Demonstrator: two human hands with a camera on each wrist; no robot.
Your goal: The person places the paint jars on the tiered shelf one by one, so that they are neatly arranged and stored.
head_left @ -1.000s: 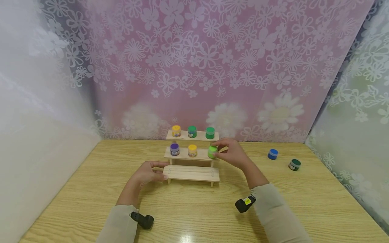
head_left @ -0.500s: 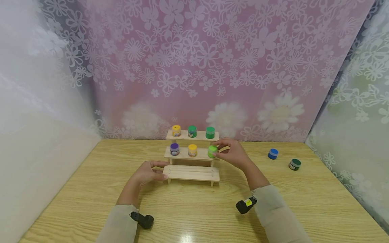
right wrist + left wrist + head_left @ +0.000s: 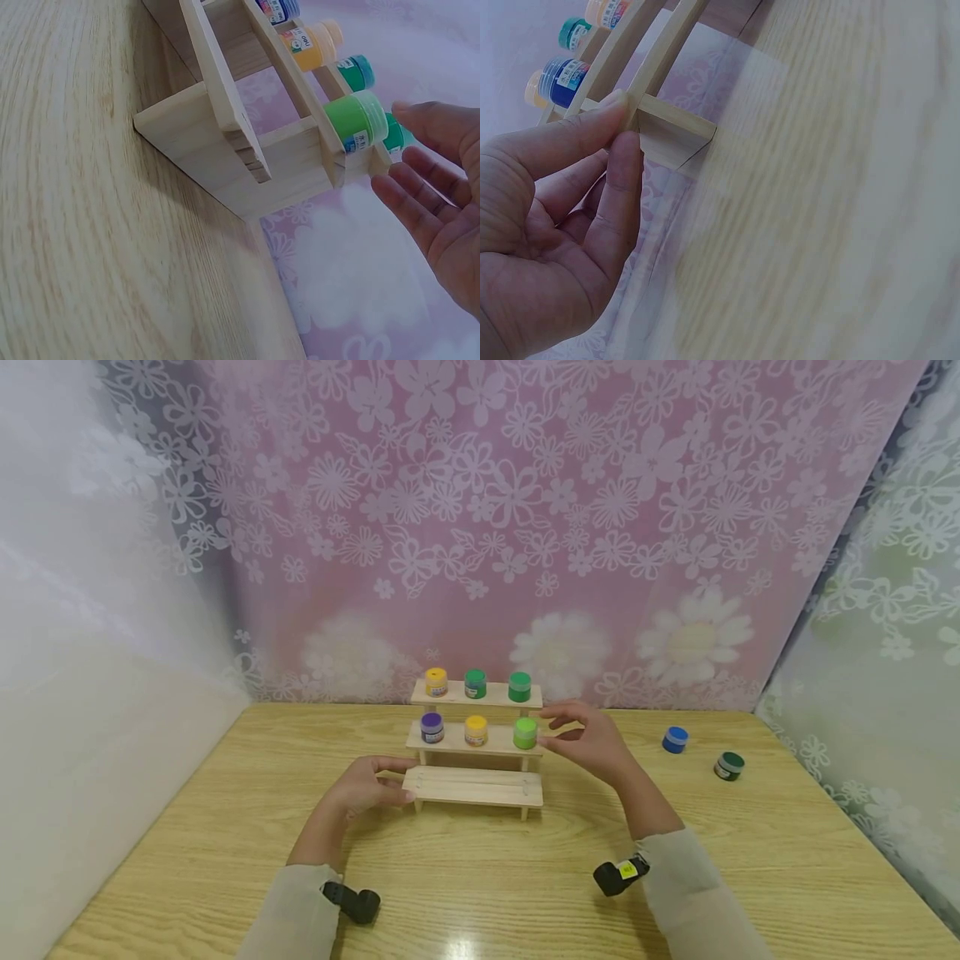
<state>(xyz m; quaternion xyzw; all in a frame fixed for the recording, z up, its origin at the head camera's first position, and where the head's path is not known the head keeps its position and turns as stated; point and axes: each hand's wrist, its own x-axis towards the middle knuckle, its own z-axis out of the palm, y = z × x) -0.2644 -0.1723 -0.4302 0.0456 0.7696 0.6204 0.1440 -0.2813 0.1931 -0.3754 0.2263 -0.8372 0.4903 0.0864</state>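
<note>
A three-tier wooden stand (image 3: 472,787) stands on the table. My left hand (image 3: 367,789) pinches the left end of its lowest shelf between thumb and finger, also seen in the left wrist view, where the hand (image 3: 570,217) grips the shelf end. The light green paint jar (image 3: 525,733) sits upright at the right end of the middle shelf. My right hand (image 3: 588,739) is just right of that jar, fingers apart and holding nothing; the right wrist view shows a gap between the hand (image 3: 442,187) and the jar (image 3: 356,120).
A purple-lidded jar (image 3: 432,727) and a yellow jar (image 3: 476,731) share the middle shelf. On top are a yellow jar (image 3: 437,682) and two green jars (image 3: 476,683). A blue jar (image 3: 676,740) and a dark green jar (image 3: 729,766) lie right on the table (image 3: 480,877).
My right hand has let go of the light green jar and drawn back slightly to the right. The left hand keeps its hold on the stand.
</note>
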